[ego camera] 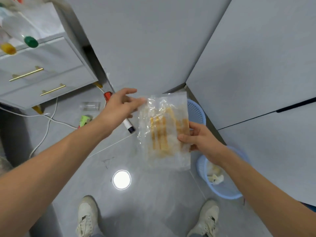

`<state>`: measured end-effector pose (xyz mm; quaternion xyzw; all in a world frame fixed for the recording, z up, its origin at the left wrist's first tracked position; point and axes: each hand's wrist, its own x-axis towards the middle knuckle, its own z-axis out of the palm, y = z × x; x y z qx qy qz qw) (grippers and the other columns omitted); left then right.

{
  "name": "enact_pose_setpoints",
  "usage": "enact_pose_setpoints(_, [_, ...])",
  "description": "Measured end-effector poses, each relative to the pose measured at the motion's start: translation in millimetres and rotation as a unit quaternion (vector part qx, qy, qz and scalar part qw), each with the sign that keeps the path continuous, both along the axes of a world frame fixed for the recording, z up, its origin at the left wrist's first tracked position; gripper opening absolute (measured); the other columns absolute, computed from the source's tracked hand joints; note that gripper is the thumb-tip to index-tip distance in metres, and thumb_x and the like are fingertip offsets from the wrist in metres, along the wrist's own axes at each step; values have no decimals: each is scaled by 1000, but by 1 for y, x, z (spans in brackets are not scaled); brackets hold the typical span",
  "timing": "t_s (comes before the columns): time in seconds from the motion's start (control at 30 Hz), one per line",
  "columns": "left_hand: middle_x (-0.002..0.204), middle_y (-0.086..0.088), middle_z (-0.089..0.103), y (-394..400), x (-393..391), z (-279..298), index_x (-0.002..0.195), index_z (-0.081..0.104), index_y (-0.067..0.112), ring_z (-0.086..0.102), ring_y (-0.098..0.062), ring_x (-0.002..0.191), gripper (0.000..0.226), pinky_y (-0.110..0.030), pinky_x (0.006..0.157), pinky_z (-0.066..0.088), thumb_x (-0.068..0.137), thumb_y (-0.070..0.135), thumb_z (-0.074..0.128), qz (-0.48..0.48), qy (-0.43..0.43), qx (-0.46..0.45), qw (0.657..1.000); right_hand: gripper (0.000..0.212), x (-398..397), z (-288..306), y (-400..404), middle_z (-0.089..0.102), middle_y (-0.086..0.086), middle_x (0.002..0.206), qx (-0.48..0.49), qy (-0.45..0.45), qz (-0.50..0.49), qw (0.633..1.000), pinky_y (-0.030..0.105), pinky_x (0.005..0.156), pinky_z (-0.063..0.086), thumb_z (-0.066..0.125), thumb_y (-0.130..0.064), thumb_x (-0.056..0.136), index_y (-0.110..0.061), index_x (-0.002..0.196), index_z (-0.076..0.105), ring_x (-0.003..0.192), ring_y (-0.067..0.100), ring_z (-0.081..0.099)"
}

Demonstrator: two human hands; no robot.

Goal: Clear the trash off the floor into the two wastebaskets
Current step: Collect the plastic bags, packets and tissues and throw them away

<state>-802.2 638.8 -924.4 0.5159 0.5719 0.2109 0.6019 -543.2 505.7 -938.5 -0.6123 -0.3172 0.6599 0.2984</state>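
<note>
A clear plastic bag (164,130) with yellow-orange print hangs in front of me above the floor. My right hand (196,139) grips its right edge. My left hand (121,105) touches its upper left corner with fingers spread; whether it pinches the film is unclear. Behind the bag stands a far blue wastebasket (196,112), mostly hidden. A near blue wastebasket (220,183), under my right forearm, holds crumpled white paper. On the floor lie a clear plastic cup (90,106), a green wrapper (84,120), a white marker (129,126) with a dark cap, and a red item (107,96).
A grey drawer unit (44,77) with gold handles stands at the left, with white cables (49,118) trailing on the floor beneath it. Grey cabinet panels (248,65) close off the back and right. My white shoes (87,216) stand at the bottom, near a ceiling light's reflection.
</note>
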Motion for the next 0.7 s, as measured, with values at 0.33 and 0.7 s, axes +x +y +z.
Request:
enact_pose_setpoints(0.33, [102,-25,73,-80,5,-9,116,70,17,70,-40,84,18,-35,55,51,100,15,60,-70,-69,-118,988,26,6,-3,-30,76,7,97,-9,52,-65,996,40,69,60,64,-18,99,-28,124,68,80,26,75])
enact_pose_setpoints(0.7, [96,-16,71,-82,70,-13,90,78,6,64,-32,87,33,-36,72,50,88,16,46,-31,-163,-210,964,39,60,-7,-64,72,24,105,-35,208,-157,965,42,83,57,47,-23,95,4,103,75,96,35,68])
